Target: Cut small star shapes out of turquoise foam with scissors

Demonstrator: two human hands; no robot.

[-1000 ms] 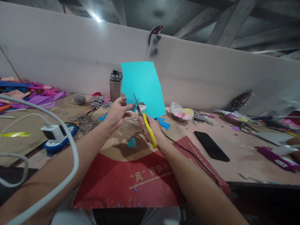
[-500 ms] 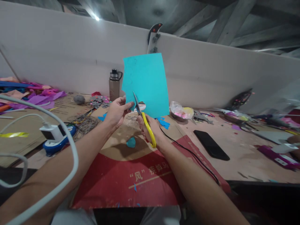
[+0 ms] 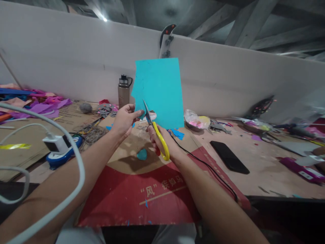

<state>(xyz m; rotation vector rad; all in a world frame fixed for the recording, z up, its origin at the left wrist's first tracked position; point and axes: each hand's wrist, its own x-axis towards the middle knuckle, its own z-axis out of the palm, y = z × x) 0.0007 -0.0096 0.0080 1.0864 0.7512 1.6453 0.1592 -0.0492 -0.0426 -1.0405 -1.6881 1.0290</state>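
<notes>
My left hand (image 3: pixel 125 120) pinches the lower left edge of a turquoise sheet (image 3: pixel 162 88), which stands upright above the table. Faint drawn marks run along the sheet's left side, and that edge is cut unevenly. In my right hand (image 3: pixel 160 139) are scissors (image 3: pixel 161 142) with yellow handles, red on the inside. Their blades point up and left at the lower left part of the sheet, close to my left fingertips. Below the hands a small turquoise cut piece (image 3: pixel 142 154) lies on the cardboard.
Red and tan cardboard (image 3: pixel 142 189) lies before me. A bottle (image 3: pixel 124 93) stands behind. To the right are a black phone (image 3: pixel 229 157), a dish of pink bits (image 3: pixel 195 123) and a purple power strip (image 3: pixel 302 170). A white cable (image 3: pixel 80 169) loops across the left foreground.
The sheet has turned slightly, its upper edge shifting a little right. My left hand has moved slightly left, and the scissors have barely moved.
</notes>
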